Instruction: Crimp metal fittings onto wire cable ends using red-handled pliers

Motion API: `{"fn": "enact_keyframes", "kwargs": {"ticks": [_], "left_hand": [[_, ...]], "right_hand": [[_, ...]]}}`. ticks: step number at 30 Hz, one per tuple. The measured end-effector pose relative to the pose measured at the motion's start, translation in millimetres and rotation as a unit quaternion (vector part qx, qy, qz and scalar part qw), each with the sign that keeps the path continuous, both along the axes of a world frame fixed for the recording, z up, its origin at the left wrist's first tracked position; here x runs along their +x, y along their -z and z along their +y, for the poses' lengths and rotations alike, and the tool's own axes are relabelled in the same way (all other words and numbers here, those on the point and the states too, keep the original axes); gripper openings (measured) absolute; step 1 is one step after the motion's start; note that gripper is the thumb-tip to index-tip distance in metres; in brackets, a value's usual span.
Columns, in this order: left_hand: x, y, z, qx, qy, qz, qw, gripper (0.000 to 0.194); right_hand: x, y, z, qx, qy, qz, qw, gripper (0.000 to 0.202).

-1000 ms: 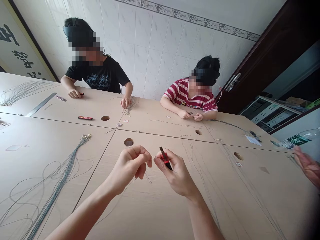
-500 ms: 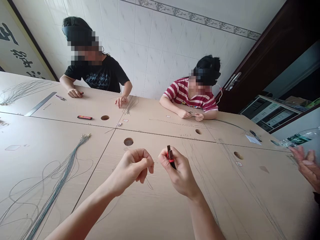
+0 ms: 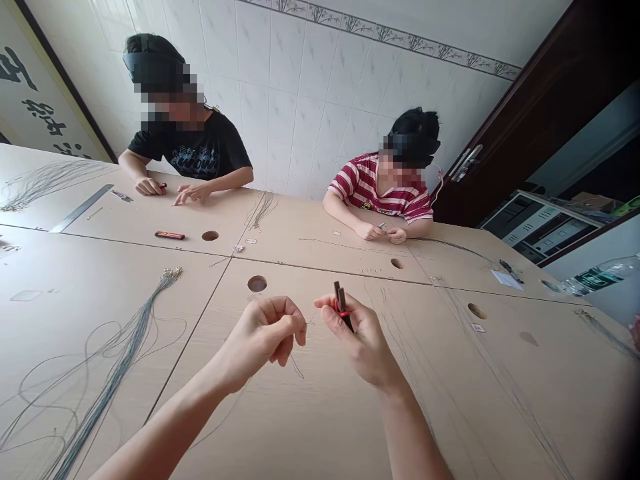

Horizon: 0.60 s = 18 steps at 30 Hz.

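Note:
Between the thumb and fingers of my left hand (image 3: 273, 340) is pinched a thin cord (image 3: 297, 367). One loop of it hangs below the fingers, and a small end pokes out toward the right. My right hand (image 3: 357, 343) is wrapped round pliers (image 3: 342, 308) with red and black handles; their dark jaws point up and stand slightly apart. The tips of my right thumb and forefinger are close to the cord's end, but whether they touch it I cannot tell. A bundle of grey-green cords (image 3: 135, 333) with metal ends lies on the table to the left.
Loose cords (image 3: 410, 353) stretch along the table (image 3: 280, 433) on my right. Round holes (image 3: 257, 284) pierce the tabletop. Across it sit two people, with a red and black box (image 3: 169, 235) and a steel ruler (image 3: 83, 207) near the left one. A plastic bottle (image 3: 600, 275) lies far right.
My right hand has tilted slightly, its forefinger extending toward the cord's end. The left person's hand has moved left across the table. A hand at the far right has mostly left view.

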State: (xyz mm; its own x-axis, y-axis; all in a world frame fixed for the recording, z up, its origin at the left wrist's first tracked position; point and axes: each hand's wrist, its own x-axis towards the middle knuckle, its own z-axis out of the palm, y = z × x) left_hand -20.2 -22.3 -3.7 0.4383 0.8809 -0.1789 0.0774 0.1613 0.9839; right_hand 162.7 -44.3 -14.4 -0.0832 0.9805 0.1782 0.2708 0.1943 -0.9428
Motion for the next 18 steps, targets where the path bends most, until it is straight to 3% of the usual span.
{"fn": "enact_keyframes", "kwargs": {"ticks": [9,18], "left_hand": [[1.5,-0.6,-0.7,-0.002,0.011,0.008,1.000,0.017],[0.5,0.3,-1.7,0.003,0.051,0.010,0.999,0.015]], "right_hand": [[-3.4,-1.6,-1.2,-0.034,-0.074,0.042,0.996,0.029],[-4.5,-1.7,-1.4,-0.029,-0.079,0.032,0.996,0.028]]}}
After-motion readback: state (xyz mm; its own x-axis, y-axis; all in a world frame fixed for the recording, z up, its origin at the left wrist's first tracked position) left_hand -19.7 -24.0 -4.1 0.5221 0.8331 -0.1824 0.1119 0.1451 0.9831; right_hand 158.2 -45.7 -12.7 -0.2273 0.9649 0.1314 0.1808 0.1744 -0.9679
